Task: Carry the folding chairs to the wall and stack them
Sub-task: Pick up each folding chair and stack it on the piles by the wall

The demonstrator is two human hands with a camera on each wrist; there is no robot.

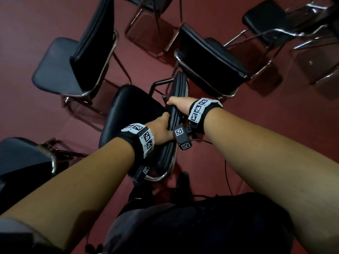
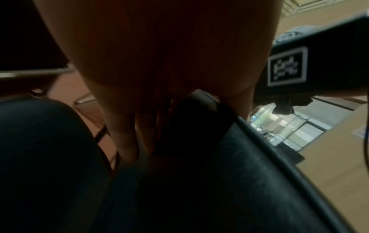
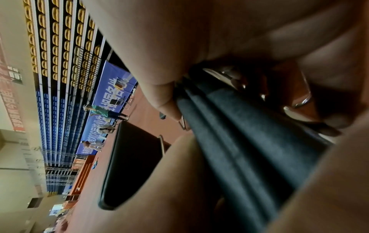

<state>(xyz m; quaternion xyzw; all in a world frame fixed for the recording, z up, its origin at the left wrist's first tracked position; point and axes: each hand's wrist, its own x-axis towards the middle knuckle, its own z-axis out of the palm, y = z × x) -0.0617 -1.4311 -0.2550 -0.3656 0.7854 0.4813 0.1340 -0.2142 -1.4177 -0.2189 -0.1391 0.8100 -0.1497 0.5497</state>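
Clearly, both the left hand [image 1: 161, 130] and the right hand [image 1: 178, 104] are clenched around the padded backrest [image 1: 174, 114] of the black chair [image 1: 128, 110] directly beneath them. Other chairs [image 1: 60, 65] crowd just beyond the knuckles; lifting here risks snagging their chrome legs or pinching fingers against the frame.

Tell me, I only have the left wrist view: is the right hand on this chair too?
Observer: Yes. The right hand grips the backrest along its top edge, just beyond the left hand.
Operator: Is that a proper grip?
Observer: The right wrist view shows its fingers curled round the padded edge.
Operator: Anything close ahead?
Observer: Two open chairs stand there: the left chair and the right chair.
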